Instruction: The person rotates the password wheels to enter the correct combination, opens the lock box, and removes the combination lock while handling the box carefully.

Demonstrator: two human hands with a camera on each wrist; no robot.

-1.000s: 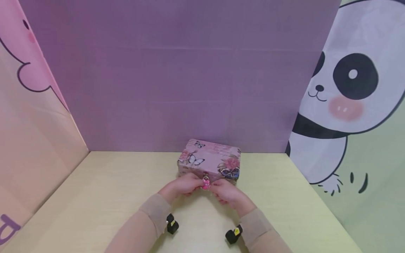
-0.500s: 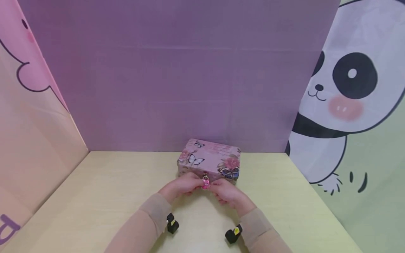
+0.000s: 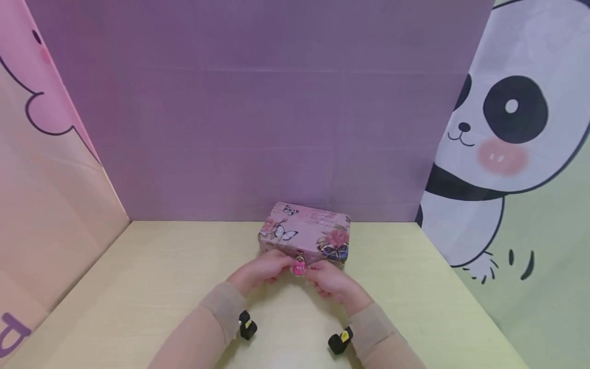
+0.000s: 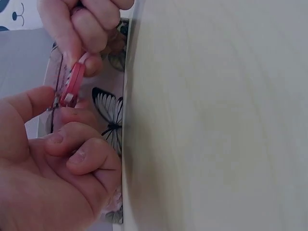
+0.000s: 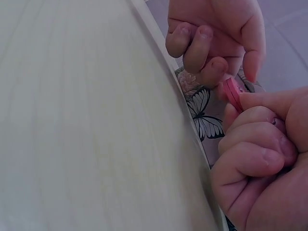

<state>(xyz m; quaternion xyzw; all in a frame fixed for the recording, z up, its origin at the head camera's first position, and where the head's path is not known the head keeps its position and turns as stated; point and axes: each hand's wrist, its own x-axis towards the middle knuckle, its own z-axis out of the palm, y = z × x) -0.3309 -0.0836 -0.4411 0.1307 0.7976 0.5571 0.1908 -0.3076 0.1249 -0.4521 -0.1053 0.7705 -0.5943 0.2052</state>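
Observation:
A pink box (image 3: 304, 228) with butterflies and roses printed on it lies closed. On the clasp at its front hangs a small pink padlock (image 3: 299, 267). In the right wrist view my right hand (image 5: 262, 149) pinches the padlock (image 5: 233, 95) between thumb and index finger, the other fingers curled under. My left hand (image 3: 267, 266) is at the padlock's other side. The left wrist view shows its thumb (image 4: 41, 100) raised away from the padlock, the index fingertip (image 4: 79, 117) right by it and the other fingers loosely bent.
The box stands at the back of a pale wooden table (image 3: 175, 287), close to a purple backdrop (image 3: 230, 128). Side panels carry a pink cartoon figure at left and a panda (image 3: 498, 148) at right. A black wrist camera (image 3: 248, 326) sits under each sleeve.
My left hand has drawn slightly left, its thumb coming off the padlock. The padlock's face has turned a little. My right hand and the box have stayed put.

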